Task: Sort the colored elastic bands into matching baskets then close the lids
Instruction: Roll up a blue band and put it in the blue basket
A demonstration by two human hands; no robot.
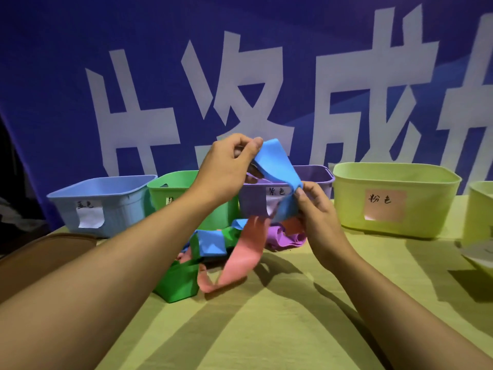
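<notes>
Behind the fingers stand four open baskets: a blue basket (102, 202), a green basket (184, 194) partly hidden by the left forearm, a purple basket (317, 177) and a yellow-green basket (394, 198), each with a paper label; their contents cannot be seen. The left hand (226, 169) pinches the upper end of a flat, smooth blue band (277, 166); the right hand (317, 212) pinches its lower end, holding it taut above the tabletop (293, 316). Below the fingers lies a tangled pile of bands (226, 252): pink, green, blue, purple.
</notes>
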